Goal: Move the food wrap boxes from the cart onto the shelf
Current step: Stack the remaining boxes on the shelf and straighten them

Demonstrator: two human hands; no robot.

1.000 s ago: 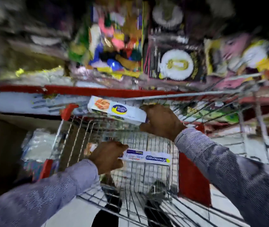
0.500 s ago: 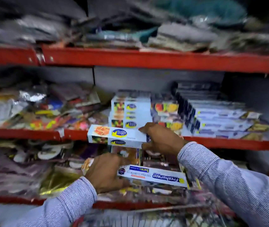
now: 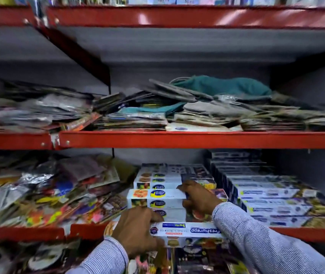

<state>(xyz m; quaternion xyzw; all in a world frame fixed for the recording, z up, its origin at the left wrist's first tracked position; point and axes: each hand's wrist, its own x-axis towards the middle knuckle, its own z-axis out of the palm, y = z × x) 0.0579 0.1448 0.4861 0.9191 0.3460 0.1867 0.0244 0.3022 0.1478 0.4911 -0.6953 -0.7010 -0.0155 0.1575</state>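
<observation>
My right hand [image 3: 198, 198] grips the right end of a white food wrap box with a blue-and-yellow logo [image 3: 155, 194], which rests on top of a stack of like boxes [image 3: 157, 178] on the red-edged shelf [image 3: 304, 233]. My left hand [image 3: 137, 232] holds the left end of a long white Freshwrap box [image 3: 189, 230] in front of the shelf edge, below the stack. The cart is out of view.
Rows of dark-blue-ended boxes [image 3: 266, 196] fill the shelf to the right of the stack. Loose colourful packets [image 3: 48, 194] lie heaped on its left. The shelf above [image 3: 177, 139] carries flat packets and a teal cloth [image 3: 223, 86]. More packets hang below.
The view has swung up from the cart to the shelves. My right hand has carried its box forward onto the stack. My left hand has raised the Freshwrap box to shelf height.
</observation>
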